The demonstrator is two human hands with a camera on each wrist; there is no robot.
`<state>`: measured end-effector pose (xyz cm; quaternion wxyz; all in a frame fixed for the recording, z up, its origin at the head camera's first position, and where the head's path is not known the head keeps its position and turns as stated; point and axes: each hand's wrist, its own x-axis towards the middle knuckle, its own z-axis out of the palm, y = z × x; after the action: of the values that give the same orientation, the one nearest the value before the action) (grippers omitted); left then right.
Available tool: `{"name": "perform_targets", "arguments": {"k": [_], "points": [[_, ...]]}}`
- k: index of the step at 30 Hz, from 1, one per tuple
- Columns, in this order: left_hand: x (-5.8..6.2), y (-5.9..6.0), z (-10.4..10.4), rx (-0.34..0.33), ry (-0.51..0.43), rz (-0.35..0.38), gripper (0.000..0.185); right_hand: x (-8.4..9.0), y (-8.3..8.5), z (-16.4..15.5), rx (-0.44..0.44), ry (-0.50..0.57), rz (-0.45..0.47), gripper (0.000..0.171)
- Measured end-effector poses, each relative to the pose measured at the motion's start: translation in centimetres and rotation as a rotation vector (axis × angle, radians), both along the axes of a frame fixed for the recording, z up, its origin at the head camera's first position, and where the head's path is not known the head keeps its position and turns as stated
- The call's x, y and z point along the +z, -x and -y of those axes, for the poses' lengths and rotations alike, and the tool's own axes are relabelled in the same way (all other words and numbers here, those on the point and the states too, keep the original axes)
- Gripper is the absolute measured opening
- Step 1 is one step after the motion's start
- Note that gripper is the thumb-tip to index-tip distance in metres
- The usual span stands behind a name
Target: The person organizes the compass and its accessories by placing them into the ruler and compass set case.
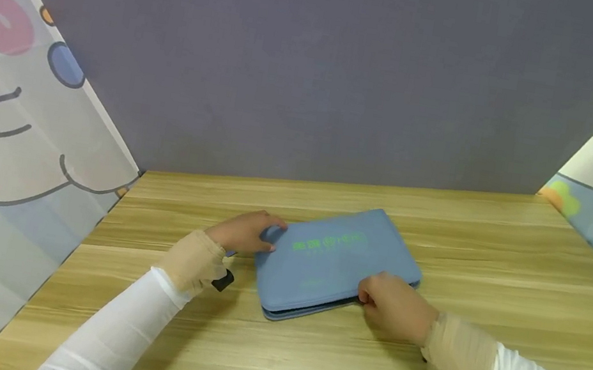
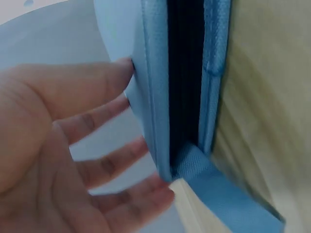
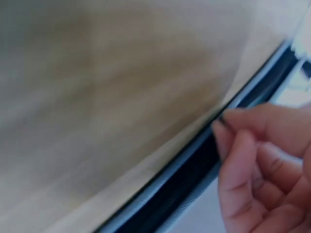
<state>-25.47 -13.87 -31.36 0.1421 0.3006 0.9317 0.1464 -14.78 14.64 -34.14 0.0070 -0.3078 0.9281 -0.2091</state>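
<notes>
A blue zippered case (image 1: pixel 331 261) with green lettering lies flat on the wooden table. Along its near edge runs a black zipper band (image 3: pixel 187 167). My right hand (image 1: pixel 396 307) is at that edge, its thumb and forefinger pinching a small dark zipper pull (image 3: pixel 222 118), mostly hidden by the fingertips. At the case's left end, my left hand (image 1: pixel 245 232) rests its thumb and fairly straight fingers against the cover. A blue fabric strap (image 2: pixel 218 194) sticks out from the case's corner beside the left fingers.
The wooden table (image 1: pixel 136 315) reaches back to a grey panel (image 1: pixel 337 75). Cartoon-printed curtains (image 1: pixel 9 126) hang at the left and right sides. Tan wraps (image 1: pixel 459 350) cover both wrists over white sleeves.
</notes>
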Motion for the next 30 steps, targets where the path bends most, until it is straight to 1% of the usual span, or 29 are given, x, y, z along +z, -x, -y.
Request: {"name": "perform_targets", "arguments": {"k": [3, 6, 9, 11, 17, 21, 25, 28, 30], "points": [[0.0, -0.8, 0.0, 0.037, -0.014, -0.054, 0.044, 0.3, 1.0, -0.6, -0.006, 0.03, 0.072, 0.025], [-0.1, -1.3, -0.1, 0.068, -0.021, -0.107, 0.04, 0.3, 1.7, -1.0, -0.017, 0.036, 0.071, 0.025], [-0.2, -1.9, -0.2, 0.087, -0.012, -0.135, 0.036, 0.1, 2.4, -1.5, -0.033, 0.023, 0.013, 0.027], [-0.2, -2.4, -0.2, 0.097, -0.013, -0.139, 0.033, 0.0, 3.0, -1.9, -0.05, 0.007, -0.023, 0.028], [-0.3, -4.7, -0.6, 0.119, -0.069, -0.132, 0.031, -0.1, 4.9, -2.7, -0.092, -0.049, -0.119, 0.031], [-0.5, -6.3, -1.1, 0.09, -0.089, -0.177, 0.03, 0.0, 6.2, -2.8, -0.129, -0.097, -0.134, 0.034], [-0.9, -7.8, -1.9, 0.031, -0.112, -0.205, 0.029, 0.1, 7.4, -2.8, -0.173, -0.146, -0.153, 0.032], [-1.1, -8.8, -2.4, -0.014, -0.119, -0.226, 0.026, 0.2, 8.2, -2.8, -0.182, -0.162, -0.156, 0.03], [-1.3, -9.3, -2.7, -0.026, -0.126, -0.234, 0.023, 0.2, 8.7, -2.8, -0.179, -0.168, -0.148, 0.029]]}}
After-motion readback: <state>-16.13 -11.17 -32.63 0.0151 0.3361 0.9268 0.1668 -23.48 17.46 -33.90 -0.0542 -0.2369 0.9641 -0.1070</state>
